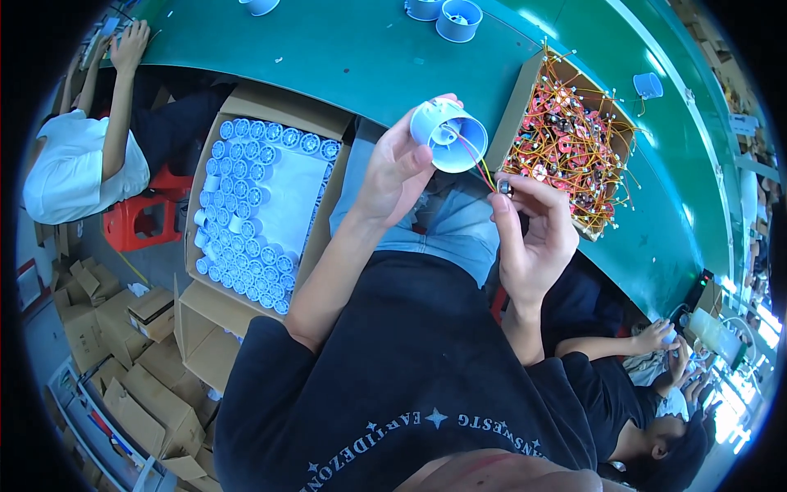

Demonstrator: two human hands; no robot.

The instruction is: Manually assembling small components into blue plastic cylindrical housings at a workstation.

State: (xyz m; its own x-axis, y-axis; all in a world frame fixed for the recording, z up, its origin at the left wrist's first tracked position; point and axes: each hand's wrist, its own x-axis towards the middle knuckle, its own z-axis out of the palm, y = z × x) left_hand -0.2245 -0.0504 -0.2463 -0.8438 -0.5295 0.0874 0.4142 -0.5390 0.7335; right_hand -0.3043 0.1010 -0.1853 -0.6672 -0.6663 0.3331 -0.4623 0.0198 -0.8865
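My left hand (392, 176) is closed around a pale, cup-shaped plastic housing (424, 125), tilted with its open end toward the right. Inside the housing is a raised round centre, and red and yellow wires (475, 160) run from there out over the rim. Between thumb and fingertips my right hand (533, 234) pinches a small dark, shiny part (504, 188) where the wires end. Its exact kind is too small to make out. Both hands are close together above my lap, near the green table's edge.
On the green table (344, 49), a carton (512, 111) of tangled wired red parts sits right. Other housings (458, 20) stand farther back; one (648, 85) lies far right. Left, a large carton (270, 98) holds pale round pieces. Co-workers (90, 164) sit at both sides.
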